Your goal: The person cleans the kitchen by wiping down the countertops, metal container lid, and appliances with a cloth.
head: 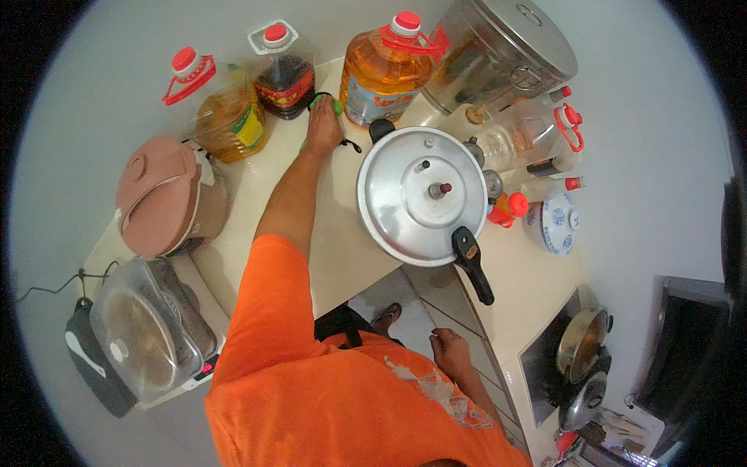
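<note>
My left hand point(324, 127) reaches far across the cream countertop point(344, 257) and presses on a green cloth point(331, 104) with a dark edge and a black cord loop. Most of the cloth is hidden under the palm. Beside the fingertips stand a bottle of dark sauce point(286, 84) and a large jug of amber oil point(382, 73), both with red caps. An aluminium pressure cooker point(397, 181) with its lid on sits to the right of that hand. My right hand point(452, 352) hangs low beside the cabinet front, its fingers curled; nothing shows in it.
To the left are another oil jug point(230, 125), a pink-lidded appliance point(157, 195) and a clear-covered container point(146, 327). A steel lidded drum point(478, 58), several bottles and a blue-and-white lidded pot point(557, 223) stand right. A pan point(583, 341) sits on the dark cooktop point(540, 362).
</note>
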